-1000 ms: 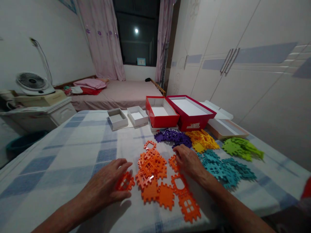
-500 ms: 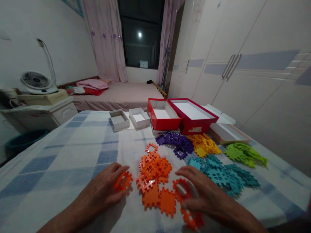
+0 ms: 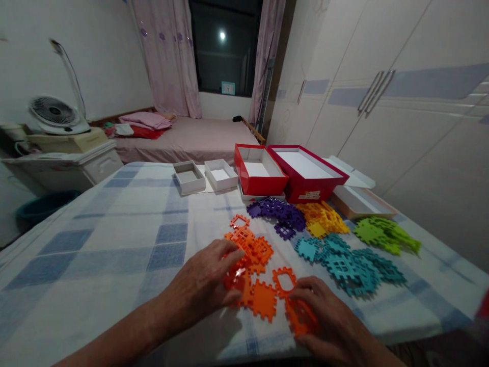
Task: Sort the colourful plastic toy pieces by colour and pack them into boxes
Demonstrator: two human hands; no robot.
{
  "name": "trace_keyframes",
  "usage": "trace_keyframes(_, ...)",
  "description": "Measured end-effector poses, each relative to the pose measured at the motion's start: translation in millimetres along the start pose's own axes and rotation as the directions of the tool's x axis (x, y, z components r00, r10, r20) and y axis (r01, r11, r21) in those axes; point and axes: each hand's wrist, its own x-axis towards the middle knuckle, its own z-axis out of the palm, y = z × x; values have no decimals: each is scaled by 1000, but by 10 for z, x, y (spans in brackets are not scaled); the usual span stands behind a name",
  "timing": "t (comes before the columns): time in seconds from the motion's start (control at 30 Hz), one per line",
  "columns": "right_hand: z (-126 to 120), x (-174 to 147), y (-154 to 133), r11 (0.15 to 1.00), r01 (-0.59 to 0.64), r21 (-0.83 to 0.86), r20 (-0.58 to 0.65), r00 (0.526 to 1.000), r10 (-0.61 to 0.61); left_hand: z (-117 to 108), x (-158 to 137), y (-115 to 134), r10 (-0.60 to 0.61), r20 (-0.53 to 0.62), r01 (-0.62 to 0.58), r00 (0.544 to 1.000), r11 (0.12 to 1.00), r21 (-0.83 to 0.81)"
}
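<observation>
Flat orange interlocking plastic pieces with notched edges lie in a pile (image 3: pixel 244 242) on the cloth-covered table. My left hand (image 3: pixel 202 278) reaches over the pile's left side, its thumb and fingers closed round an orange piece (image 3: pixel 235 278); its fingers partly hide the pieces below. On the right, my right hand (image 3: pixel 328 321) has its fingers and thumb curled round another orange piece (image 3: pixel 298 316) at the table surface. Just beyond those fingertips lies an orange frame piece (image 3: pixel 284 280) with a round opening. A solid orange square (image 3: pixel 264 299) rests between the two hands.
Purple (image 3: pixel 278 214), yellow (image 3: pixel 323 219), teal (image 3: pixel 351 267) and green (image 3: pixel 385 234) piles lie to the right. Behind them stand a red box (image 3: pixel 265 186), a dark red box (image 3: pixel 317 191), and two small white boxes (image 3: pixel 191 187). A bed and a wardrobe lie beyond.
My left hand has moved right, from beside the orange pile to over it, with an orange piece. My right hand has shifted right and down, leaving the round-opening piece uncovered.
</observation>
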Motion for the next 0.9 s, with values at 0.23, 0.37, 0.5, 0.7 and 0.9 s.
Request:
trace_keyframes(0.23, -207, 316, -214, 1000, 17, 7, -294, 956, -14, 184, -187, 88, 71, 213, -91, 975, 992, 87)
trace_keyframes(0.37, -146, 665, -325, 994, 101, -35, -383, 917, -106, 244, -118, 115, 88, 174, -122, 981, 973, 196)
trace_keyframes(0.5, -78, 601, -215, 995, 16, -102, -315, 948, -48, 248, -85, 129, 83, 187, -121, 979, 971, 205)
trace_keyframes(0.7, -69, 297, -19, 982, -88, -168, -105, 992, 71, 299, -72, 115, 86, 176, -122, 981, 970, 210)
trace_keyframes(0.9, -124, 261, -1, 988, -73, -138, -146, 988, 53, 272, -26, 161, 106, 187, -144, 977, 969, 199)
